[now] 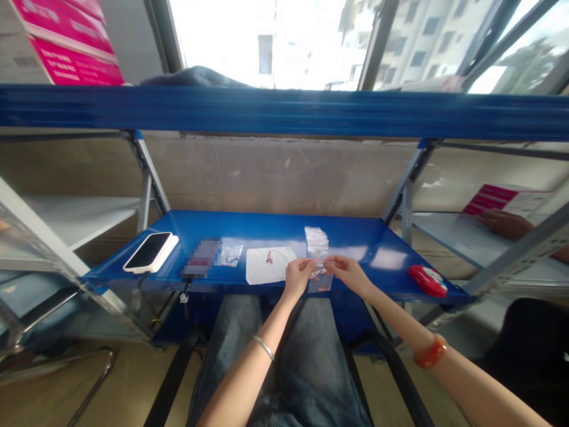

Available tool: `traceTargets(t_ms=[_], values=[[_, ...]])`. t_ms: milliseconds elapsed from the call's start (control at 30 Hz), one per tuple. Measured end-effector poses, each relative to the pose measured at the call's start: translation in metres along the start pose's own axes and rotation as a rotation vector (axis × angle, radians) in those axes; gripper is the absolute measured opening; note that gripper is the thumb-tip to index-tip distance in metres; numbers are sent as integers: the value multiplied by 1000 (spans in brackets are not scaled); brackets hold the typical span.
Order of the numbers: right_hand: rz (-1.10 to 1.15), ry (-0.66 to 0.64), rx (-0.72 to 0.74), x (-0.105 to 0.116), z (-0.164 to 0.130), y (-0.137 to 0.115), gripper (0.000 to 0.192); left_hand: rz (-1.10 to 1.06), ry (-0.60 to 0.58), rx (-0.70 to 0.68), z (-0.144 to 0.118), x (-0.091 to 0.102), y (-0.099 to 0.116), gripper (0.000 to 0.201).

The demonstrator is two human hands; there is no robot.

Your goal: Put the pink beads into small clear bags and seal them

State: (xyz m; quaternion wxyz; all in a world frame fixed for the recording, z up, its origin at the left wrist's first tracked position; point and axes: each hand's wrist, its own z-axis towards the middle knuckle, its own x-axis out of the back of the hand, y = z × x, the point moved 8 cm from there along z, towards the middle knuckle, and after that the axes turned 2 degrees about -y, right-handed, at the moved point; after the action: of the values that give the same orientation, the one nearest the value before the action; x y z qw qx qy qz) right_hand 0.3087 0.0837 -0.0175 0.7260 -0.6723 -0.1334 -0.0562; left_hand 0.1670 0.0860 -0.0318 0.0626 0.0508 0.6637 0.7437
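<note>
Pinching a small clear plastic bag (320, 279) by its top edge, the left hand (299, 276) and right hand (349, 272) hold it over the blue shelf's (267, 228) front edge. Just behind the grip sits a stack of clear bags (316, 242); left lies white paper (269, 264), farther left a phone (151, 251); right, a red case (427, 280).

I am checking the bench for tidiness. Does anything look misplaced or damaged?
Nothing looks damaged or spilled. Only the phone lies askew at the blue shelf corner. Both hands, left hand and right hand, hold a small clear bag.
</note>
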Motion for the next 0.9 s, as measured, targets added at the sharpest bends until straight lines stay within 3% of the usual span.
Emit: traceTargets(t_ms=[67, 167, 367, 467, 567, 700, 800, 900], values=[[-75, 106, 37, 15, 19, 2, 31, 55, 18, -5, 18, -4, 0, 20], [-230, 205, 81, 27, 40, 7, 28, 132, 37, -17, 35, -5, -3, 30], [-348, 379, 116, 26, 48, 27, 42, 257, 74, -90, 32, 4, -3, 38], [-489, 491, 148, 26, 39, 27, 55, 290, 125, -143, 22, 20, 6, 33], [-667, 575, 224, 19, 26, 12, 58, 382, 273, -220, 9, 58, 20, 29], [-818, 526, 362, -16, 8, -16, 51, 700, 581, -267, -11, 125, 30, 28], [-841, 350, 502, -63, -7, -37, 43, 774, 661, -236, -21, 164, 22, 32], [-826, 130, 625, -112, -25, -52, 40, 863, 697, -186, -32, 189, 11, 43]])
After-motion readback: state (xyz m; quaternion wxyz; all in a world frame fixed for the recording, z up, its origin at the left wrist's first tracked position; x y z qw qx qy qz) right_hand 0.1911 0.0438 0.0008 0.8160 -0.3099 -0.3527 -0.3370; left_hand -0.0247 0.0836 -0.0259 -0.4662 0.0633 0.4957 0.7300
